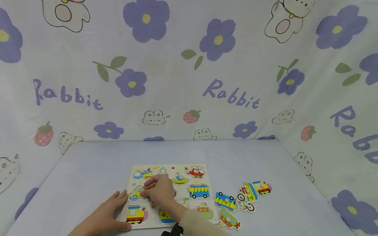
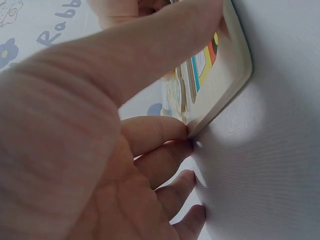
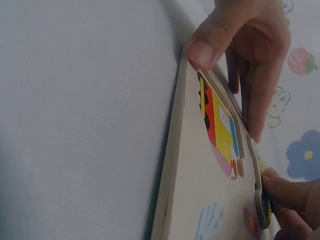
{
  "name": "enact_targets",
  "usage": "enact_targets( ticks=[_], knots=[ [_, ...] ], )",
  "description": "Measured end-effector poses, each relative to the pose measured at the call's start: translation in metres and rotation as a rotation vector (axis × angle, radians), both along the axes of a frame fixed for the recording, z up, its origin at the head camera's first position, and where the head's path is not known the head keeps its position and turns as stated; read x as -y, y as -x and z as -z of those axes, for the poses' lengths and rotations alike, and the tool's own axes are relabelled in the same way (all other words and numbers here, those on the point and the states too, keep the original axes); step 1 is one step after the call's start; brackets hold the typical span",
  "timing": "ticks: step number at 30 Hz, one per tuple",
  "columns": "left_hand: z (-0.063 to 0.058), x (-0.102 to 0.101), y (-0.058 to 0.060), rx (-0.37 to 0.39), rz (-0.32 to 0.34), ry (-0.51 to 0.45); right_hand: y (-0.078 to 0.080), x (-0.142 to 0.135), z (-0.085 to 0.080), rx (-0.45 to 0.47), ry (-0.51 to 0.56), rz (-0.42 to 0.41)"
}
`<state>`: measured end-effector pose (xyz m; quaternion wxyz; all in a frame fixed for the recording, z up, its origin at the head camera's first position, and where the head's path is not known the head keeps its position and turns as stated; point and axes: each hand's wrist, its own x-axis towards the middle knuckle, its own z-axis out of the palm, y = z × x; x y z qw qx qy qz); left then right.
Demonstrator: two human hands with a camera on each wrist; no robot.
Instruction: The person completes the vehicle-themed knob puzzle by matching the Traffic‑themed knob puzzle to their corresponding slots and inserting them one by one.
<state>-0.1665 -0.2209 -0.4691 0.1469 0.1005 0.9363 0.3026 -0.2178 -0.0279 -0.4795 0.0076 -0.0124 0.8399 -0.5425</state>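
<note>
A wooden peg puzzle board (image 1: 169,226) with vehicle pictures lies on the table. My right hand (image 1: 160,191) is over its left half, pinching a yellow-green car puzzle piece (image 1: 136,192) in the car's place in the middle row. In the right wrist view, the thumb is right at that car piece's edge; its knob is hidden by the fingers. My left hand (image 1: 107,211) rests at the board's left side. Its thumb (image 3: 202,52) presses the near left corner, and its fingertips (image 2: 180,131) touch the left edge and the table.
Loose knobbed pieces lie right of the board: a blue bus (image 1: 225,200), a submarine (image 1: 228,219), a bicycle (image 1: 245,204), a train (image 1: 262,186) and a blue-yellow piece (image 1: 251,192), some overlapping. A helicopter piece (image 1: 195,172) sits in the board's top row. A flower-patterned cloth (image 1: 177,98) stands behind.
</note>
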Motion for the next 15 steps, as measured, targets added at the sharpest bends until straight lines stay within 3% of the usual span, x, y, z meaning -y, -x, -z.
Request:
enact_targets(
  ticks=[15],
  knots=[
    [0.0009,0.0003,0.0006,0.007,0.012,0.006,0.0028,0.0075,-0.0028,-0.018,-0.099,-0.025]
  ],
)
